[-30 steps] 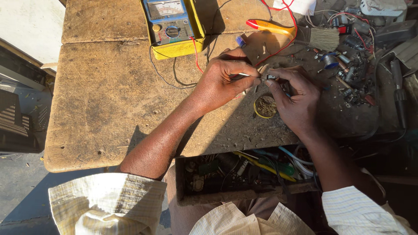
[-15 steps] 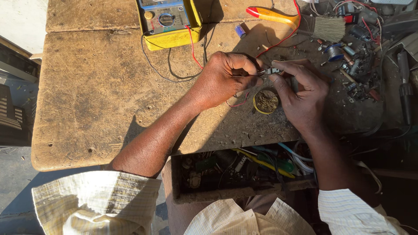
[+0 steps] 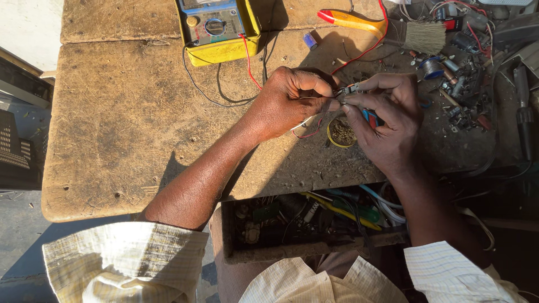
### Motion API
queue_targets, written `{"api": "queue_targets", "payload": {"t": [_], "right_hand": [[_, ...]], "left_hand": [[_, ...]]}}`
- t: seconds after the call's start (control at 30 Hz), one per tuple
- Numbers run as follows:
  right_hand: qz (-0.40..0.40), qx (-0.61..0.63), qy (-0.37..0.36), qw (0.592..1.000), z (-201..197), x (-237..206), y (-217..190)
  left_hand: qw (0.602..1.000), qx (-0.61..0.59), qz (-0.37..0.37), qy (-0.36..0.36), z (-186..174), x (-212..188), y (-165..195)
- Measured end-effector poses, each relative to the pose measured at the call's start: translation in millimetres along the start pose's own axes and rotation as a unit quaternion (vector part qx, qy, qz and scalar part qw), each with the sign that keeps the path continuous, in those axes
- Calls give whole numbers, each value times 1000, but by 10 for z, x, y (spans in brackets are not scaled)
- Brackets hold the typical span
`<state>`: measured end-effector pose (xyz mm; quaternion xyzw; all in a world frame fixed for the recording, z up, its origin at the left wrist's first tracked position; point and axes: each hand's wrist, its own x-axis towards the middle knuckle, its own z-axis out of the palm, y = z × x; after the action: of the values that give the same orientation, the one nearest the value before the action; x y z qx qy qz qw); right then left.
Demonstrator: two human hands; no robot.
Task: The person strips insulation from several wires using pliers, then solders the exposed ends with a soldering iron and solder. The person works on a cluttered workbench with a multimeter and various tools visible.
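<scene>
Starting with the big worn wooden surface (image 3: 123, 123): nothing on it has shifted against half a second ago, the yellow meter (image 3: 219, 28) sits at its far edge with leads trailing toward the work, the open drawer (image 3: 303, 233) of parts and wires hangs under the near edge, the brush (image 3: 393, 29) lies at the back right. The change is in the hands: they have drawn closer and come up off the little round tin (image 3: 341, 133), which now shows plainly below them. Left hand (image 3: 286, 101) is curled, fingertips pinched on the small component (image 3: 347, 90), a thin red wire looping under it. Right hand (image 3: 387, 120) meets it there, grip clamped on a red-and-blue-handled tool; its working end I cannot make out. My read: fine work on the component is under way, held clear above the tin.
</scene>
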<state>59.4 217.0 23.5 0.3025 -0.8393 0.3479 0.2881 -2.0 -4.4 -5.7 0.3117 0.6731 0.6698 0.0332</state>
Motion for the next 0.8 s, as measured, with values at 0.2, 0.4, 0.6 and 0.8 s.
{"api": "queue_targets", "payload": {"t": [0.2, 0.4, 0.6, 0.8], "right_hand": [[9, 14, -7, 1000, -4, -23, 55], [17, 21, -5, 1000, 1, -49, 82], [3, -4, 21, 1000, -4, -18, 105], [2, 4, 9, 1000, -30, 11, 87]], "left_hand": [[998, 59, -4, -20, 14, -3, 122], [997, 77, 3, -13, 24, 11, 119], [995, 101, 2, -1, 12, 15, 84], [996, 89, 15, 7, 22, 1, 129]]}}
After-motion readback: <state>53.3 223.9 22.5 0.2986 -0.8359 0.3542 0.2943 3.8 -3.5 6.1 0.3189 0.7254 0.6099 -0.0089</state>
